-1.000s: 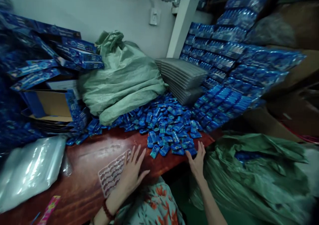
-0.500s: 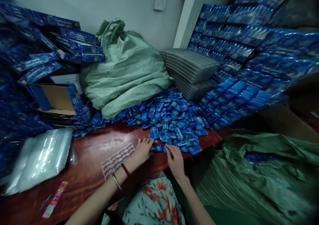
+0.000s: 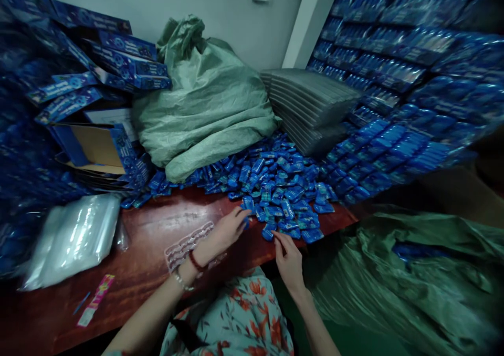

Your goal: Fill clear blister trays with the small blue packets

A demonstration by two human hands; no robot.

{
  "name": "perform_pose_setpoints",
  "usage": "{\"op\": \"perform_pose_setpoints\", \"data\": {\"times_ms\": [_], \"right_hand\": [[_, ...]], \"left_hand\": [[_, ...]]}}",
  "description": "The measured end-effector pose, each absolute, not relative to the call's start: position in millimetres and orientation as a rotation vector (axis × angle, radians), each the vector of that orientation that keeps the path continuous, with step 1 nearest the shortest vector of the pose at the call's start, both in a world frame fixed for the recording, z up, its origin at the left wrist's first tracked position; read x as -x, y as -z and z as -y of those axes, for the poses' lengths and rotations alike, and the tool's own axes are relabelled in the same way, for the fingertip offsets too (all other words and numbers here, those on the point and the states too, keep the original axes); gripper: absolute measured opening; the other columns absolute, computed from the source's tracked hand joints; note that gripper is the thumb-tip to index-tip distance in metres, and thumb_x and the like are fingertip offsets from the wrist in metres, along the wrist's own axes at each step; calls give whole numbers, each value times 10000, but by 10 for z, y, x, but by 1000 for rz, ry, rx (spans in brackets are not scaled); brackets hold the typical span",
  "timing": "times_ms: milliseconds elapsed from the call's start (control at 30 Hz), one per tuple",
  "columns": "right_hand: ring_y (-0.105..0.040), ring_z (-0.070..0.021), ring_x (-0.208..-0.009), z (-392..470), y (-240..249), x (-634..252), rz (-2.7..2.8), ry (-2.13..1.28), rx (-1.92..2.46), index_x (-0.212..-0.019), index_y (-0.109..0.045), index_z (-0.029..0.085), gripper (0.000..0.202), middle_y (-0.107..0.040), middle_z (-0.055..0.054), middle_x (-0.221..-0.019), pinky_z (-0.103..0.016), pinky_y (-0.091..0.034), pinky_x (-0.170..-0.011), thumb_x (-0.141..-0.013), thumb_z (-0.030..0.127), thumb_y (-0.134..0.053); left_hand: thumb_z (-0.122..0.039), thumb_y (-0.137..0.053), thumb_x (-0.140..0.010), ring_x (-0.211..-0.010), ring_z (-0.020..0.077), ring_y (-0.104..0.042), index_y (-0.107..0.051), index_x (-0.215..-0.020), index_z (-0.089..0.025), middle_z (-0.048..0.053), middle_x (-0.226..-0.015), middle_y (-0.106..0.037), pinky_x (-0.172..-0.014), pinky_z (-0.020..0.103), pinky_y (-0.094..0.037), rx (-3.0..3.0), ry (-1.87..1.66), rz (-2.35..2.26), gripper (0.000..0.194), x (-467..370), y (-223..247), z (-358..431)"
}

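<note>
My left hand (image 3: 228, 231) is over the table just left of the pile, fingers curled down over a small blue packet that shows partly under the fingertips. My right hand (image 3: 289, 259) is at the table's front edge, thumb and forefinger drawn together at the edge of another small blue packet (image 3: 268, 232). Beyond both hands spreads a loose pile of shiny blue packets (image 3: 285, 188). A clear plastic tray (image 3: 185, 245) with rows of hollows lies flat under my left wrist, partly hidden by the forearm.
Clear plastic bags (image 3: 79, 240) and a pink strip (image 3: 95, 301) lie on the red table (image 3: 145, 251) to the left. Behind are blue boxes (image 3: 98, 146), a green sack (image 3: 208, 104) and stacked grey trays (image 3: 311, 98). Bagged blue packs (image 3: 386, 72) rise at right, above another green sack (image 3: 374, 282).
My left hand has moved away from my right hand, with a blue packet under its fingers. My right hand stays by the pile's near edge. The whole view has shifted slightly.
</note>
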State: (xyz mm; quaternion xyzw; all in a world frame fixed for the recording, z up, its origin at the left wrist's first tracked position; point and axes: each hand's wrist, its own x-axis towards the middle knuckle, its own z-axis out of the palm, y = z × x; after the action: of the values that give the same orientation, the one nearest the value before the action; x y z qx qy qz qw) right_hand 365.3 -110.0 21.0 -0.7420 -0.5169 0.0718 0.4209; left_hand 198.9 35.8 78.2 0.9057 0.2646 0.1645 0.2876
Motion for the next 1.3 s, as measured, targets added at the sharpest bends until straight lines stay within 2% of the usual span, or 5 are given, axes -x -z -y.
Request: {"op": "perform_pose_setpoints", "data": {"times_ms": [300, 600, 800, 1033, 1300], "right_hand": [[-562, -249, -899, 854, -152, -3448, 1749, 10, 2272, -1185, -546, 141, 364, -603, -118, -932, -348, -458, -727, -926, 340, -385], [-543, -259, -863, 493, -247, -2963, 2273, 214, 2026, -1264, -482, 202, 532, -574, -167, -1153, -355, -414, -641, -761, 35, -431], [-587, -214, -760, 219, -417, -3126, 2326, -105, 1892, -1066, -567, 183, 375, -613, -122, -966, -284, -443, -597, -717, 67, -498], [-623, -172, -837, 192, -516, -2992, 1627, -776, 1434, -1142, -505, 209, 287, -630, -53, -1010, -288, -504, -744, -869, 298, -485], [-600, -163, -1005, -20, -258, -2582, 1877, -729, 1113, -1112, -594, 228, 287, -641, -53, -1067, -318, -496, -888, -891, 151, -427]], "left_hand": [[-398, -589, -780, -798, 206, -650, -594, -991, -175, 58, -896, -673, -672, 325, -541, -1841, -750, -1401, 308, -199, -595, -50], [-383, -609, -763, -792, 164, -619, -593, -1024, -156, 51, -903, -640, -711, 298, -516, -1497, -937, -1406, 346, -374, -544, 9], [-457, -635, -711, -673, 139, -593, -585, -1085, -118, 34, -812, -634, -591, 249, -491, -1258, -954, -1456, 507, -317, -436, -49], [-365, -550, -820, -849, 178, -612, -600, -1073, -160, 70, -969, -641, -718, 299, -513, -1640, -955, -1503, 330, -212, -476, 70], [-208, -391, -909, -955, 180, -603, -551, -1149, -187, 96, -1074, -601, -837, 338, -514, -2083, -847, -1495, 289, -284, -329, 183]]}}
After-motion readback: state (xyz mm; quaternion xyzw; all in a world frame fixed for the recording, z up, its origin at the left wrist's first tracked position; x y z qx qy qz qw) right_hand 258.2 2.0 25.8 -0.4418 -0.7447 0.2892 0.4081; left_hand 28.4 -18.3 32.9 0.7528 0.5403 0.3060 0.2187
